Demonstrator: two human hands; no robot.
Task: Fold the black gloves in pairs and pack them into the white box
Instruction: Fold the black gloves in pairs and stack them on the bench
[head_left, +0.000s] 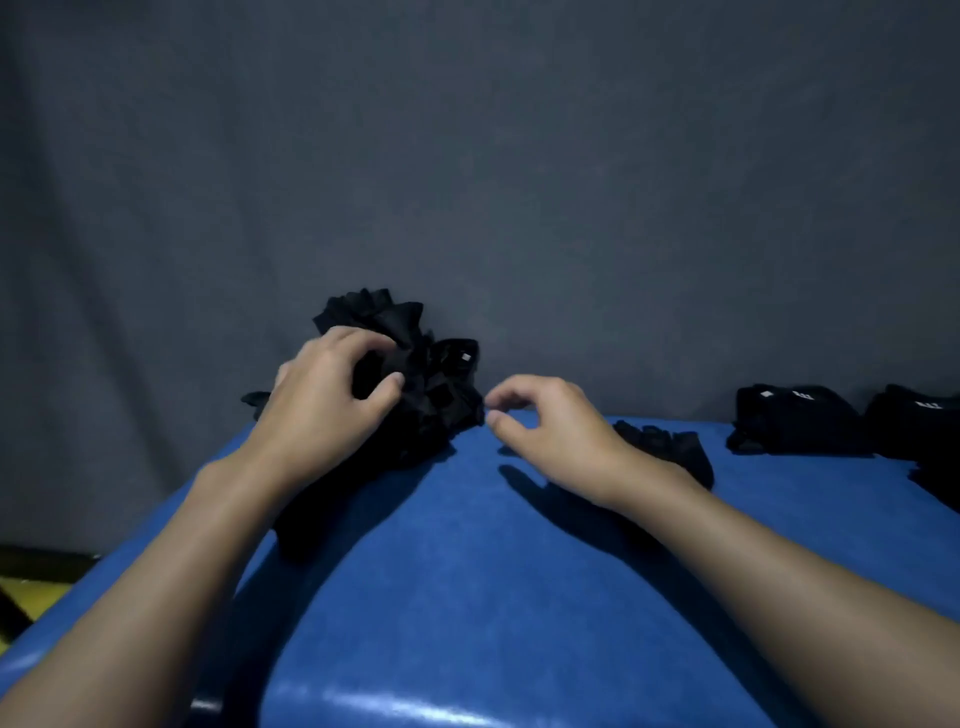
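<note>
**Left hand in the glove pile, right hand poised beside it**

The pile of black gloves (436, 395) sits in a crumpled heap at the far edge of the blue table (519, 571), against the grey cloth (519, 156) hanging behind it. The left hand (322, 400) lies on top of the pile, with its fingers and thumb curled into the fabric, gripping it. The right hand (550, 426) hovers just beside the pile's right edge. Its fingers are loosely curled, thumb and forefinger a little apart, and it holds nothing. A loose glove (670, 447) lies flat on the table behind the right wrist. Farther right, near the table's far edge, are folded bundles (795, 421) of black gloves with small white tags showing.
</note>
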